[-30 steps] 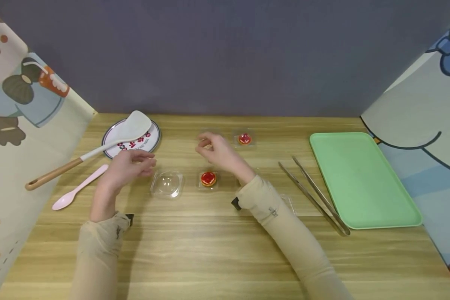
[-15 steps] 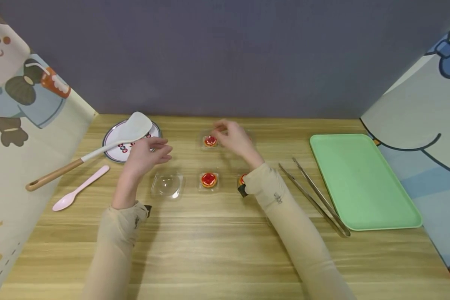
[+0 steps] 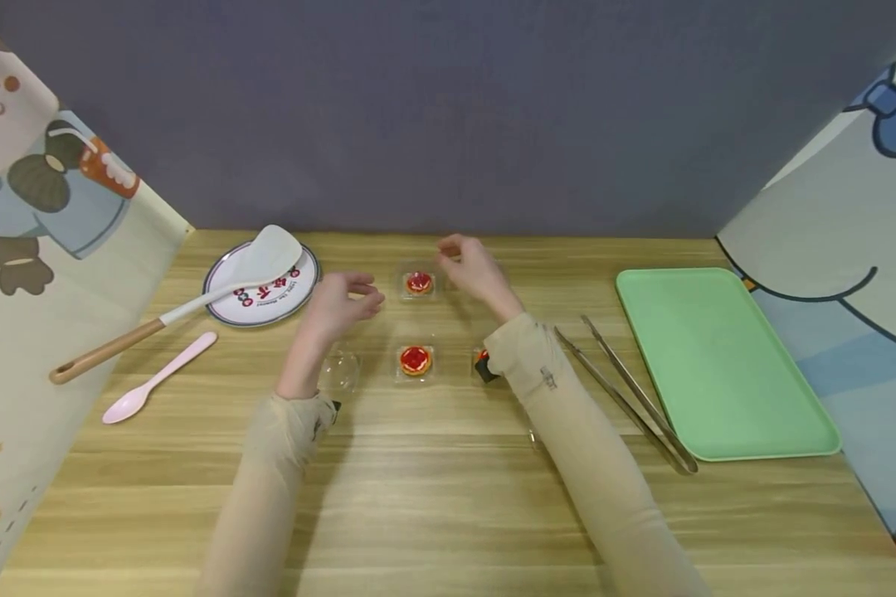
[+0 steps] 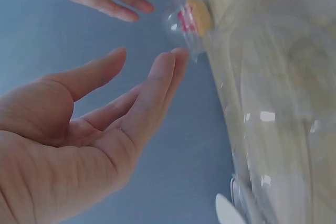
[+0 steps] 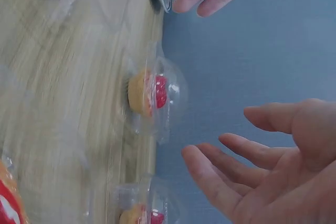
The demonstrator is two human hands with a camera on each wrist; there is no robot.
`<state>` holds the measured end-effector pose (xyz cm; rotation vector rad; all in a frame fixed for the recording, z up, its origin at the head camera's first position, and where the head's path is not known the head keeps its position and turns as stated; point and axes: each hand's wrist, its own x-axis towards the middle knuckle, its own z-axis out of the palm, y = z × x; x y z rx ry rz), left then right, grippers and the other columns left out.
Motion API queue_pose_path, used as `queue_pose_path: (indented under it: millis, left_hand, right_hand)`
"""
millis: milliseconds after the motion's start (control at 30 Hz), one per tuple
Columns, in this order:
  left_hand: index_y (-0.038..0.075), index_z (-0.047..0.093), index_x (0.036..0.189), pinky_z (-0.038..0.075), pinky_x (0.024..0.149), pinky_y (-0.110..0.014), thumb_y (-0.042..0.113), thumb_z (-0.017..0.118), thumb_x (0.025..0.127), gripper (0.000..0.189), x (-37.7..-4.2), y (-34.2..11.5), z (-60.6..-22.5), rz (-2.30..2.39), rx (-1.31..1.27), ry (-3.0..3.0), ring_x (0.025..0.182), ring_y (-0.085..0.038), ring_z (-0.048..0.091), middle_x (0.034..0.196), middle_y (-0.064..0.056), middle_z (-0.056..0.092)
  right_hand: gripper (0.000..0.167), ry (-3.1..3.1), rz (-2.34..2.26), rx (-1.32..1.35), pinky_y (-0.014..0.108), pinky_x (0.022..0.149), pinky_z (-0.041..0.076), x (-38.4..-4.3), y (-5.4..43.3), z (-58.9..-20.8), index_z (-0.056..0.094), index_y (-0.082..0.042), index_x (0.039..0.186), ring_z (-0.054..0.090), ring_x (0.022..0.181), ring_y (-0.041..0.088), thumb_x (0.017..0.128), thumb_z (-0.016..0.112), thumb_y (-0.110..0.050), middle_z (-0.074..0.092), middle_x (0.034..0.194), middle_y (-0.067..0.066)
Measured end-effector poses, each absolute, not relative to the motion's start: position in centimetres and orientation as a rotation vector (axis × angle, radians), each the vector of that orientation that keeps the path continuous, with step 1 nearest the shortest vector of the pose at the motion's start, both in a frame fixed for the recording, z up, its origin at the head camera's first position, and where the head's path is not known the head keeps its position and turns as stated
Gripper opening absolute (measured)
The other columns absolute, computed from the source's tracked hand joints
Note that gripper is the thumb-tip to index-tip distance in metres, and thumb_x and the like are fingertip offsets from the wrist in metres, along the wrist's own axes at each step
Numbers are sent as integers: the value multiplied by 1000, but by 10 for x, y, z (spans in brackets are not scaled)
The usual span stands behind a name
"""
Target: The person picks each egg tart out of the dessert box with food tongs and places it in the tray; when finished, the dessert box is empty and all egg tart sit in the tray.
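My left hand (image 3: 339,300), fingers relaxed and thumb apart, hovers left of a small red-topped tart (image 3: 419,283) in a clear plastic box. On the other side of that box is my right hand (image 3: 474,267), likewise holding nothing. The right wrist view shows a clear dome over this tart (image 5: 139,94), and a second boxed tart (image 5: 137,216) under my right fingers; the right hand hides that one in the head view. Nearer me sits another boxed tart (image 3: 416,361). A further tart (image 3: 482,357) is mostly hidden by the right cuff, and an empty clear domed piece (image 3: 341,371) lies partly behind the left wrist.
At the left, a white spatula (image 3: 269,253) with a wooden handle rests across a patterned plate (image 3: 257,315), beside a pink spoon (image 3: 157,381). Metal tongs (image 3: 630,402) lie right of my arm, by a green tray (image 3: 724,365). A dark wall (image 3: 448,116) closes the back.
My left hand has moved right, away from the plate and towards the back tart. My right hand has shifted right and back, uncovering that tart in its box.
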<state>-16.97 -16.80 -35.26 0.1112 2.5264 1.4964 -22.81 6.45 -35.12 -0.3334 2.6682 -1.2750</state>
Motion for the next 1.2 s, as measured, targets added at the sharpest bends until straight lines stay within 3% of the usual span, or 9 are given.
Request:
queue_pose_path:
  millis: [200,533,667,900,1200]
  left_hand:
    - [-17,50,147,64,96,-44,2,64,105,49,-180,-160,-362,1439,86,2566,111,-44,73,136,-34,65]
    - [-17,48,148,64,97,-38,-1,63,104,50,-192,-148,-371,1469,-45,2503,114,-43,71,138,-33,63]
    - [-17,47,149,65,94,-35,0,64,104,51,-194,-146,-372,1444,-57,2495,114,-43,71,138,-33,63]
    - [-17,43,152,63,98,-39,1,62,105,54,-199,-142,-374,1409,-44,2495,115,-42,71,140,-34,62]
    - [-19,43,151,63,97,-33,-2,58,103,53,-207,-137,-379,1382,-30,2497,118,-40,69,141,-34,61]
  right_hand:
    - [40,2688,-1231,-354,44,112,53,-236,65,-354,57,7,147,66,122,35,111,56,-10,64,142,24]
    - [41,2651,-1172,-352,43,121,45,-246,63,-360,54,10,148,55,140,37,110,53,-3,59,148,25]
    - [42,2617,-1164,-345,42,122,44,-249,63,-362,52,12,149,53,141,37,110,51,-2,57,149,27]
    - [44,2580,-1153,-333,43,120,46,-252,64,-365,50,12,150,53,141,39,108,50,0,57,149,29]
    - [47,2504,-1154,-324,40,107,58,-252,61,-366,44,17,150,64,124,42,105,50,7,59,142,34]
